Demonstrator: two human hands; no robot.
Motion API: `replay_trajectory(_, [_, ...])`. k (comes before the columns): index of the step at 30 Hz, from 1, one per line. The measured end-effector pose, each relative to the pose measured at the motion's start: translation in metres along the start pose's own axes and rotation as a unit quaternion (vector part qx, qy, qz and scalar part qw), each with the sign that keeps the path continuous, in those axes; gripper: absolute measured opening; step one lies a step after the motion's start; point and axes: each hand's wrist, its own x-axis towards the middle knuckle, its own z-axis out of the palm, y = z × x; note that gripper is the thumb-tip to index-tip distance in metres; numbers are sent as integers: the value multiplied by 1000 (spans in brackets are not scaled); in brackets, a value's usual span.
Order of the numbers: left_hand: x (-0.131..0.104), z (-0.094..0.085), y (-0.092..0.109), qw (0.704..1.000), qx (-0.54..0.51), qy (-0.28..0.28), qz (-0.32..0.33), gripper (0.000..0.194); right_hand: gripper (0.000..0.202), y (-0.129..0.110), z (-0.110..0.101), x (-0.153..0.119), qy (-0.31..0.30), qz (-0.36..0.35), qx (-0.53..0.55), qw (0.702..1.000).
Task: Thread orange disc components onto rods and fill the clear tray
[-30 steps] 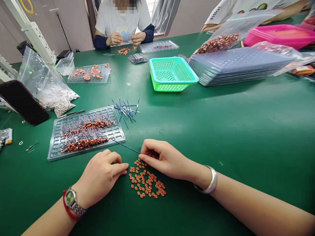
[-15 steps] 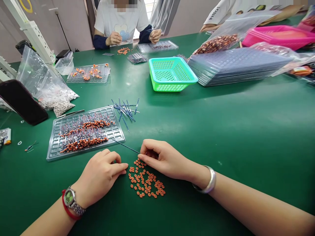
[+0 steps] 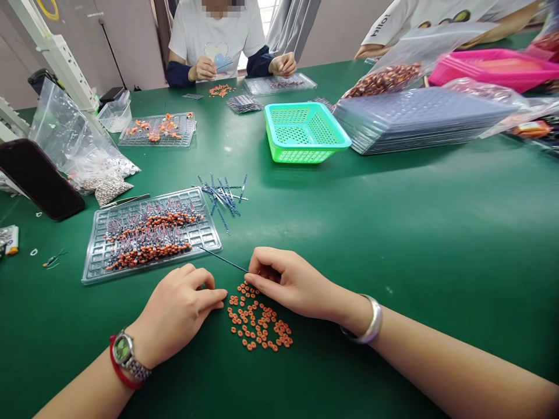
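Note:
Between the thumb and forefinger of my right hand (image 3: pixel 290 282) is one end of a thin dark blue strip (image 3: pixel 223 259). It points left, its far end over the near edge of a clear plastic tray (image 3: pixel 209 233). My left hand (image 3: pixel 181 308) is closed in a pinch at the left side of the scattered small orange rings (image 3: pixel 262 326); anything in its fingertips is too small to make out. Rows of orange-tipped pieces with fine wires (image 3: pixel 151 238) fill much of the tray. More blue strips (image 3: pixel 223 195) lie loose just beyond its right corner.
A green basket (image 3: pixel 301 154) stands farther back, left of a stack of clear trays (image 3: pixel 419 119). At left are a phone (image 3: pixel 39 180), a bag of small white parts (image 3: pixel 100 169) and tweezers (image 3: pixel 128 201). Across the table a person (image 3: pixel 213 41) handles small parts.
My hands and the blue strip stay essentially in place. Across the table, the person's hand on the right side of the view has shifted slightly to the right.

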Motion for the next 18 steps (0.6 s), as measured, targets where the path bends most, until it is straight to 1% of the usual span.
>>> replay_trajectory(8, [1,0,0,1000,-2,1,0,19,18,0,1,-2,-4,-10,-22,1000])
replay_trajectory(15, [-1,1,1,1000,-3,-4,-2,19,19,-2,5,-5,-12,-82,-121,989])
replay_trajectory(18, [-1,1,1,1000,-2,-6,-6,18,19,-4,7,-5,-18,-101,-155,983])
